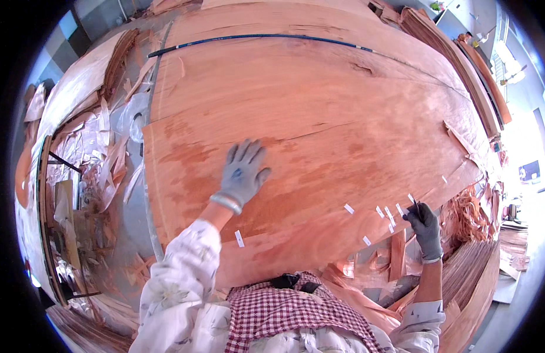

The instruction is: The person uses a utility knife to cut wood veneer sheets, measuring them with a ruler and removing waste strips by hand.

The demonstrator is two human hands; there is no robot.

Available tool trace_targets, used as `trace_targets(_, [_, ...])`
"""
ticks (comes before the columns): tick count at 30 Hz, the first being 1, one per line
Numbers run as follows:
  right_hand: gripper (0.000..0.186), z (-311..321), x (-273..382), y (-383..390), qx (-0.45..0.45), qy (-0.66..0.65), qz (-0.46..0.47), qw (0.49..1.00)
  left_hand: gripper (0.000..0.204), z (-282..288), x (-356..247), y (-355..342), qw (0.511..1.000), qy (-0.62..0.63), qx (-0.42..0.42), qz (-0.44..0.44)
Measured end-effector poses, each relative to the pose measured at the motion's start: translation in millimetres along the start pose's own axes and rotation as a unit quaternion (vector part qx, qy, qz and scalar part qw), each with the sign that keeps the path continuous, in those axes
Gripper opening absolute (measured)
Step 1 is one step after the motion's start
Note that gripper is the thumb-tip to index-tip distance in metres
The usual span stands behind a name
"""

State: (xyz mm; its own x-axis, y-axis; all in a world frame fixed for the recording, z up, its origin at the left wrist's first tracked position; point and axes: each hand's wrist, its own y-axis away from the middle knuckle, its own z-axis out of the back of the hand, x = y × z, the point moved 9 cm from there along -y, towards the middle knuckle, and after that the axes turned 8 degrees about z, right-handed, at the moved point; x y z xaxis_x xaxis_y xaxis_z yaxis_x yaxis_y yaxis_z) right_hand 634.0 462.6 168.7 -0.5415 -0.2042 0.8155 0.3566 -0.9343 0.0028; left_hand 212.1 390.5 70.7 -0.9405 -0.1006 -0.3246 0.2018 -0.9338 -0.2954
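My left hand, in a grey work glove, lies flat with fingers spread on a large reddish-brown wood veneer sheet. At the sheet's near right edge is my right hand, also gloved in grey. Its fingers are closed around something small and dark that I cannot make out. Beside those fingers, several short white tape strips stick to the veneer. One more white strip sits below my left hand. A dark split and rough darker patches run across the sheet.
A long thin blue-black rod lies across the far part of the veneer. Stacked veneer sheets are at the lower right, with torn scraps above them. More scraps and a dark metal frame are on the left.
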Motion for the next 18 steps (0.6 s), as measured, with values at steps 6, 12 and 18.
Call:
trace_targets(6, [0.016, -69, 12, -62, 0.060, -0.070, -0.049, 0.995, 0.050, -65, -1, -40, 0.999, -0.036, 0.027, -0.025])
trace_targets(12, [0.021, -178, 5, -147, 0.169, -0.166, -0.030, 0.971, 0.050, -76, 1, -42, 0.997, -0.022, 0.068, -0.028])
trace_targets(18, [0.016, -279, 1, -208, 0.240, -0.270, -0.084, 0.929, 0.048, -71, -10, -49, 0.998, -0.013, 0.055, -0.015])
